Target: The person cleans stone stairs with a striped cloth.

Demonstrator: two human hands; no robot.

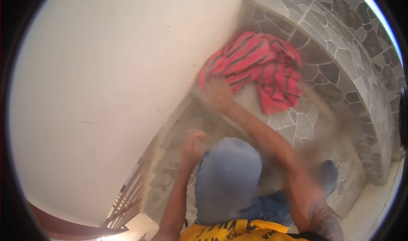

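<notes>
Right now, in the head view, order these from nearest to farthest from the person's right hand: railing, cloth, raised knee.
1. Cloth: right by the right hand, ahead of the person; blur hides whether they touch.
2. Raised knee: back toward the body.
3. Railing: at the view's lower left.

The blurred right hand (219, 94) is overlapping the near left edge of a red, dark-striped cloth (270, 64), the blur hiding whether its fingers are gripping. The cloth is lying crumpled on stone-patterned steps (304, 124), beside a pale wall (97, 71). The left hand (194, 144) is hovering between that wall and a knee in blue jeans (229, 168), above a yellow shirt (242, 229) that is showing at the bottom.
</notes>
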